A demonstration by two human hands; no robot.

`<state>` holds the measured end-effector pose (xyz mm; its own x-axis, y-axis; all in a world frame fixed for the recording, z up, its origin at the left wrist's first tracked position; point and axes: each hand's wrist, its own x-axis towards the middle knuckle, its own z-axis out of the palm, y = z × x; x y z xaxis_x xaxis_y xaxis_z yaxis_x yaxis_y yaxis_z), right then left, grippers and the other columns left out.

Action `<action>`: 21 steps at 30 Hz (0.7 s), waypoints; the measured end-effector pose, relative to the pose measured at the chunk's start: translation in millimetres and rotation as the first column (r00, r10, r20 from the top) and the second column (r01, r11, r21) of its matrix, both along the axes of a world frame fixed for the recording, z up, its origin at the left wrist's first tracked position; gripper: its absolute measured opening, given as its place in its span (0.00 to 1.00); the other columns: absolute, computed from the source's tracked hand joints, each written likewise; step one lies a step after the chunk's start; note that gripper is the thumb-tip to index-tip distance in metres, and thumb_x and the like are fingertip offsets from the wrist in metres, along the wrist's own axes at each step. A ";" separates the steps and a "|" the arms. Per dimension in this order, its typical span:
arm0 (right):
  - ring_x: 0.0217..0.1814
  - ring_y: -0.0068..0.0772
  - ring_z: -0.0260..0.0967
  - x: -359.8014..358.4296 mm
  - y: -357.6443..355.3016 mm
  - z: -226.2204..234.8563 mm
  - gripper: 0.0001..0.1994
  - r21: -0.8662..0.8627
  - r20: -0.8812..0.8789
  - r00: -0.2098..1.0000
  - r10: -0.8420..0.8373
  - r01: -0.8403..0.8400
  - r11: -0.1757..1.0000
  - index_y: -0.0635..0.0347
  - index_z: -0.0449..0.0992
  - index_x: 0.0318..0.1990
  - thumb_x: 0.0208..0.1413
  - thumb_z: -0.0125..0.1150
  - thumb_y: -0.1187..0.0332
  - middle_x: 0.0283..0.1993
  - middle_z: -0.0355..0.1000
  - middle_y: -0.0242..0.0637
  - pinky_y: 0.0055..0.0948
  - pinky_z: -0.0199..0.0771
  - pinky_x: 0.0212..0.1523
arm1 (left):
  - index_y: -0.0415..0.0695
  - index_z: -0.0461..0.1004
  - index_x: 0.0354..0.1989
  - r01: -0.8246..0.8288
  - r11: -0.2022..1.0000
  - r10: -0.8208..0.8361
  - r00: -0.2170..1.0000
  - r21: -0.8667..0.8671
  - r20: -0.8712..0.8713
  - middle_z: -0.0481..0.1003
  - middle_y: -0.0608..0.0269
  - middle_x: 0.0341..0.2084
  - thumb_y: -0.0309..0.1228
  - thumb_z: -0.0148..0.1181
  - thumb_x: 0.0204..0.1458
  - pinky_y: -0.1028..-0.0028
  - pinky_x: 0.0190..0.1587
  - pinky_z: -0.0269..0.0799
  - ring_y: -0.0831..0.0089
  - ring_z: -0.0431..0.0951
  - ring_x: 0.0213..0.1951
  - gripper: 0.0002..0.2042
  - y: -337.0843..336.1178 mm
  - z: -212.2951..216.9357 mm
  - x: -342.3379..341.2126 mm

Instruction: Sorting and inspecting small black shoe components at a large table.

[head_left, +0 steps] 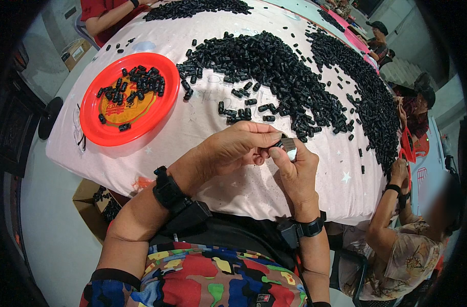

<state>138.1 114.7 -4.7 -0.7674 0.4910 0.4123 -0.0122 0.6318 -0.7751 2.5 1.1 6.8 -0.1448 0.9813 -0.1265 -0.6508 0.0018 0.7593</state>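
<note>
Pale tablecloth [243, 189]; black piece [279, 144] pinched between left fingers [264, 139], silvery object [290, 145] between right fingers [283, 162]

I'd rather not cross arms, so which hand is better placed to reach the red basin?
Probably your left hand: the red basin lies to its left, while your right hand is farther away, with a small silvery object by its thumb.

looks like an informal shared workroom. shows it in heaps of small black parts [254, 56] across centre and right of the frame, piled on a cloth-covered table [341, 199]; in people [410, 256] around it at upper left and right; in plain grey walls [430, 33] at upper right; in a cardboard box [87, 198] of similar parts, lower left.
</note>
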 end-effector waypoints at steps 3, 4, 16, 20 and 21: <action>0.20 0.24 0.72 -0.5 1.2 -2.0 0.17 0.014 -0.028 1.000 -0.001 0.002 1.000 0.63 0.75 0.33 0.51 0.66 0.55 0.19 0.73 0.37 0.23 0.69 0.20 | 0.38 0.73 0.41 0.000 1.000 0.000 1.000 0.001 -0.011 0.70 0.71 0.27 0.36 0.57 0.57 0.85 0.28 0.62 0.85 0.65 0.26 0.13 0.3 -0.7 -0.6; 0.20 0.24 0.72 -0.5 1.8 -2.6 0.18 0.027 -0.034 0.999 -0.003 0.003 1.000 0.63 0.75 0.33 0.51 0.66 0.55 0.19 0.73 0.37 0.23 0.68 0.20 | 0.38 0.73 0.41 0.000 1.000 0.000 1.000 0.001 -0.010 0.70 0.71 0.27 0.36 0.57 0.57 0.85 0.28 0.62 0.85 0.65 0.26 0.13 0.3 -0.7 -0.7; 0.19 0.25 0.71 0.0 0.9 -3.3 0.18 0.045 -0.006 1.000 -0.010 0.010 0.999 0.62 0.76 0.31 0.51 0.65 0.53 0.18 0.72 0.37 0.23 0.67 0.18 | 0.38 0.73 0.41 0.000 1.000 0.000 1.000 0.003 -0.030 0.70 0.72 0.25 0.35 0.58 0.55 0.85 0.27 0.62 0.86 0.65 0.25 0.13 0.2 -2.0 -1.3; 0.18 0.25 0.71 0.3 0.6 -2.0 0.18 0.050 0.005 1.000 -0.015 0.015 0.999 0.62 0.76 0.31 0.52 0.65 0.53 0.18 0.72 0.37 0.23 0.67 0.18 | 0.38 0.73 0.41 0.002 1.000 -0.002 0.999 -0.003 -0.038 0.70 0.72 0.25 0.35 0.58 0.56 0.85 0.27 0.62 0.86 0.66 0.24 0.13 0.6 -2.6 -1.7; 0.18 0.24 0.71 0.4 0.1 -1.0 0.18 0.046 0.017 1.000 -0.012 0.011 0.999 0.62 0.76 0.31 0.52 0.64 0.53 0.18 0.72 0.37 0.23 0.66 0.18 | 0.37 0.73 0.41 0.001 1.000 -0.001 0.999 -0.005 -0.037 0.70 0.72 0.25 0.35 0.58 0.56 0.85 0.27 0.62 0.86 0.66 0.24 0.13 0.7 -3.2 -1.7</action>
